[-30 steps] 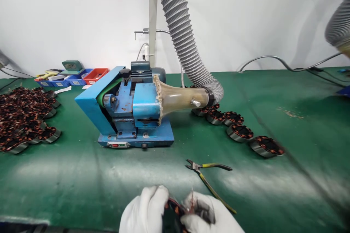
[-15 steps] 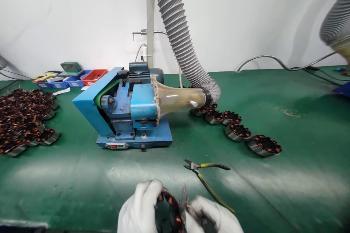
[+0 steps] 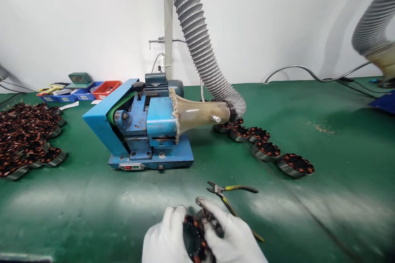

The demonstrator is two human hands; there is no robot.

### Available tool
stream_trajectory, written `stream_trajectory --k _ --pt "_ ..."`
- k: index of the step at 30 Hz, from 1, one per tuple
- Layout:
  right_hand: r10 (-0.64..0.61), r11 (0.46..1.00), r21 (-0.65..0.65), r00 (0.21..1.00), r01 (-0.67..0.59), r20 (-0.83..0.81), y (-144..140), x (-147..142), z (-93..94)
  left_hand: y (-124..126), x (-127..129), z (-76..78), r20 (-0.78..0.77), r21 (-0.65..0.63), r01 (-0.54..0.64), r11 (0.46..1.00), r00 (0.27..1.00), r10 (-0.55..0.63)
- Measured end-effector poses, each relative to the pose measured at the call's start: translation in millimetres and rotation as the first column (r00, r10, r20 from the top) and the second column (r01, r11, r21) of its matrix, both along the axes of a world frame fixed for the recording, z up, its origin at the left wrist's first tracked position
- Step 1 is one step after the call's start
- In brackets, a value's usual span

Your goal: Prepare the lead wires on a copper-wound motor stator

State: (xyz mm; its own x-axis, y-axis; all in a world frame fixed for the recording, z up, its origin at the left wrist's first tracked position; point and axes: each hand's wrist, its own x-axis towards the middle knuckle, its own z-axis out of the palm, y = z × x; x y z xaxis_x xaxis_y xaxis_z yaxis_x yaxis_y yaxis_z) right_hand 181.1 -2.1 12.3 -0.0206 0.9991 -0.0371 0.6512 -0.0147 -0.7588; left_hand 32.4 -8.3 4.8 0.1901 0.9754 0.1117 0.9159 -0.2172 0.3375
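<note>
In front of me, at the lower edge of the head view, a motor stator (image 3: 194, 236) with copper windings is held tilted on its edge. My left hand (image 3: 168, 236), in a white glove, is closed around its left side. On the right side, my gloved right hand (image 3: 230, 230) has its smudged thumb and fingers bent together against the stator's edge, where the wire ends are mostly hidden. Just beyond my right hand lie diagonal cutters (image 3: 219, 189) with yellow-and-black handles, their jaws apart; the hand partly covers one handle.
A blue belt-driven machine (image 3: 163, 119) with a grey extraction hose (image 3: 197, 28) stands behind my hands. Several stators (image 3: 295, 165) line the bench (image 3: 101, 201) at right; a large pile of stators (image 3: 27, 139) lies left. Blue bins and a red bin (image 3: 106, 89) stand at back left.
Both hands and the stator have shifted slightly right in view. My right hand has turned, its fingers rising over the stator's edge, and the upright wires are now hidden.
</note>
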Motion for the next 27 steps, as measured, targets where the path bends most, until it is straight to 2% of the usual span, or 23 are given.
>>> stream_trajectory --k 4,8,10,12,14,16,21,25,27 --pt "-0.095 0.995 -0.02 0.994 0.097 0.056 7 -4 -22.8 7 4 -15.4 0.019 0.066 -0.031 0.997 0.999 0.03" --pt "-0.048 0.999 0.004 0.999 0.048 0.014 8 -5 -30.4 17 -3 -24.5 0.12 0.156 0.069 0.985 0.989 -0.088" --pt "-0.032 0.999 -0.011 0.997 0.031 -0.072 10 -5 -26.5 20 -5 -23.8 0.148 0.127 0.136 0.983 0.977 -0.154" --pt "-0.059 0.996 -0.071 0.983 0.047 -0.177 13 -7 -21.4 23 -4 -20.3 0.192 0.024 0.185 0.982 0.964 -0.187" --pt "-0.114 0.984 -0.16 0.956 0.073 -0.27 17 -8 -18.7 24 -1 -16.4 0.254 -0.103 0.215 0.971 0.95 -0.183" --pt "-0.178 0.968 -0.229 0.932 0.107 -0.317 18 -9 -20.2 24 1 -14.9 0.296 -0.167 0.209 0.964 0.943 -0.153" --pt "-0.291 0.939 -0.288 0.881 0.188 -0.374 11 -7 -34.1 20 5 -23.1 0.347 -0.105 0.146 0.984 0.932 -0.101" --pt "-0.349 0.922 -0.342 0.772 0.182 -0.532 4 -8 -40.8 20 6 -26.3 0.351 -0.085 0.071 0.994 0.936 -0.037" --pt "-0.374 0.913 -0.368 0.722 0.176 -0.582 4 -5 -41.0 21 5 -23.1 0.33 -0.125 0.092 0.988 0.943 -0.046"
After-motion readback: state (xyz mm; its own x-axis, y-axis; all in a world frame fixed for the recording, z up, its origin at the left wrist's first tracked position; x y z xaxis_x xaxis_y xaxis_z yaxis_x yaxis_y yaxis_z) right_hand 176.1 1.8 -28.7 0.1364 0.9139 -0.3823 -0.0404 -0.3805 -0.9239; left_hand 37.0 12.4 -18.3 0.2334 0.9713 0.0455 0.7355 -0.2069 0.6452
